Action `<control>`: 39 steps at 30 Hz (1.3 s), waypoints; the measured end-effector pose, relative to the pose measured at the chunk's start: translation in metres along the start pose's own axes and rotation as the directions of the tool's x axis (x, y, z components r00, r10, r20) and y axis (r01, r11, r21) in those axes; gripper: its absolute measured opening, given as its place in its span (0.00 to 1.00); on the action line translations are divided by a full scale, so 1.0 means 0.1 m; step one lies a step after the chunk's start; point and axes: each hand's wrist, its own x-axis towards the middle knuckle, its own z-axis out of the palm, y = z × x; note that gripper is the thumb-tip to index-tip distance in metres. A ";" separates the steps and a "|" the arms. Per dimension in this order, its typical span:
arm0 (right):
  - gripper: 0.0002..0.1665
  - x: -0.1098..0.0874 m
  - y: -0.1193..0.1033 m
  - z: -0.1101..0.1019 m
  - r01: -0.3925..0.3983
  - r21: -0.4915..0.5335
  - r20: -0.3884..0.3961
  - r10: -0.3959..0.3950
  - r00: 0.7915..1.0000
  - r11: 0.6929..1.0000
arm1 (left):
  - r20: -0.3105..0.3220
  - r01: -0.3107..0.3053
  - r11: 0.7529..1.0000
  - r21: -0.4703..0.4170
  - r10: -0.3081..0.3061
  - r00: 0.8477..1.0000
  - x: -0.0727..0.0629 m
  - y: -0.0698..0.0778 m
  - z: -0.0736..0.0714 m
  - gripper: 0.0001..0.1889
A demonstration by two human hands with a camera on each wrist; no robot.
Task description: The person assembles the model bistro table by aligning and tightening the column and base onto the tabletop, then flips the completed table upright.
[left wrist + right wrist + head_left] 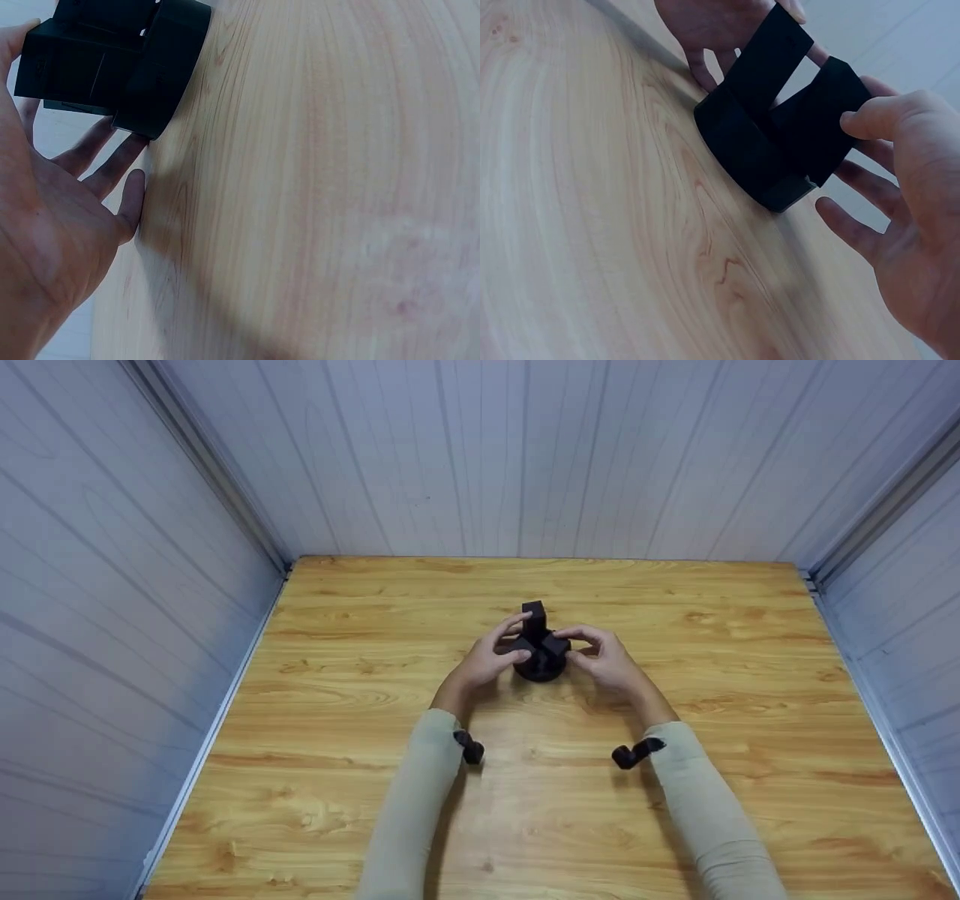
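Observation:
A black round base (540,669) with upright square blocks on it stands on the wooden table. One block (533,619) rises taller at the back, and shorter ones stand left and right. My left hand (484,661) grips the left block, its thumb in front and fingers reaching behind toward the tall block. On the other side my right hand (611,661) pinches the right block (556,646) between thumb and fingers. The right wrist view shows that thumb against the block's face, with the lower fingers spread beside the base. Fingertips behind the blocks are partly hidden.
The wood-grain table (360,780) is bounded by pale panel walls at the back (487,457), left (112,622) and right. Small black wrist-worn devices (471,748) jut inward from both sleeves over the table.

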 end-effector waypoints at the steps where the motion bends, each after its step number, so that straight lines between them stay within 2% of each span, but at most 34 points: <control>1: 0.20 0.00 0.00 0.01 -0.006 -0.002 -0.012 0.006 1.000 1.000 | 0.000 0.005 1.000 -0.001 -0.005 1.000 0.00 0.00 0.00 0.38; 6: 0.20 0.03 0.00 0.08 -0.026 -0.029 -0.092 0.023 0.995 0.999 | 0.002 0.023 1.000 -0.008 -0.023 1.000 0.00 0.01 0.01 0.38; 12: 0.25 0.06 0.01 0.20 -0.037 -0.112 -0.226 0.011 0.974 0.993 | 0.000 0.012 1.000 0.018 -0.012 1.000 0.00 0.00 0.01 0.38; 16: 0.27 0.06 0.02 0.26 -0.047 -0.120 -0.262 0.014 0.965 0.992 | 0.006 0.000 1.000 0.024 0.000 1.000 0.01 0.00 0.01 0.38; 20: 0.33 0.05 0.03 0.24 -0.052 -0.109 -0.238 0.025 0.971 0.993 | 0.000 0.002 1.000 0.019 -0.002 1.000 0.00 0.00 0.01 0.38; 24: 0.38 0.06 0.01 0.18 -0.028 -0.053 -0.193 0.017 0.981 0.998 | -0.005 0.006 1.000 0.000 -0.006 1.000 0.01 -0.01 0.00 0.38; 28: 0.35 0.09 -0.02 0.10 -0.004 -0.007 -0.132 0.003 0.991 1.000 | -0.009 0.012 1.000 -0.014 -0.012 1.000 0.01 -0.01 0.01 0.38; 32: 0.31 0.11 -0.03 0.08 -0.016 0.017 -0.074 0.017 0.997 1.000 | -0.019 0.015 1.000 -0.006 -0.015 1.000 0.01 -0.01 0.01 0.38; 39: 0.27 0.11 -0.02 0.09 -0.039 0.016 -0.092 0.040 0.995 0.999 | -0.027 0.010 1.000 0.002 -0.010 1.000 0.00 0.00 0.01 0.38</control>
